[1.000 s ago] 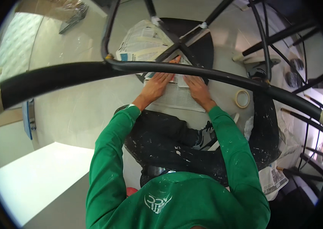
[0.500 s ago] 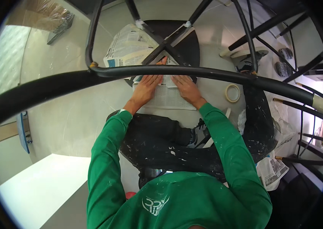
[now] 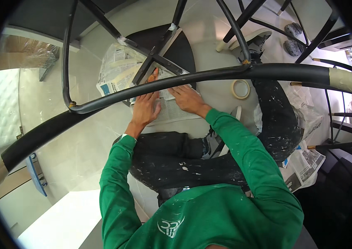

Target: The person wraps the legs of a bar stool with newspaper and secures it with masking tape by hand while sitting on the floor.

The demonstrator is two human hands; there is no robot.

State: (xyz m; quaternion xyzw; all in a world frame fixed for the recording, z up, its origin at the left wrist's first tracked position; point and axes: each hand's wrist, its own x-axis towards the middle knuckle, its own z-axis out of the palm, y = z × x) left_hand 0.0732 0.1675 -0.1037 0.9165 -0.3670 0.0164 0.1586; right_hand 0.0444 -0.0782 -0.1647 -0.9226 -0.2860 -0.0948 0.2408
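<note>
A black chair or stool lies upside down before me, its dark seat (image 3: 185, 58) on the floor under a black metal cross brace (image 3: 152, 56). Sheets of newspaper (image 3: 120, 68) cover part of the seat, with strips of masking tape on them. My left hand (image 3: 144, 111) presses flat on the nearer newspaper sheet (image 3: 171, 111), thumb apart. Also flat on that sheet, my right hand (image 3: 187, 99) has its fingers stretched toward the brace. A curved black tube (image 3: 163, 85) passes above both hands and hides some fingertips. Something orange (image 3: 153, 76) shows beside the brace.
A roll of masking tape (image 3: 233, 89) lies on the floor to the right. Black legs (image 3: 236, 31) rise around the seat. More black metal frames (image 3: 342, 144) and crumpled newspaper (image 3: 304, 166) are at the right. A white panel (image 3: 66, 218) stands at lower left.
The view has turned, so the chair appears tilted and farther left. My right hand has slid inward, closer to the left. Both hands stay on the newspaper.
</note>
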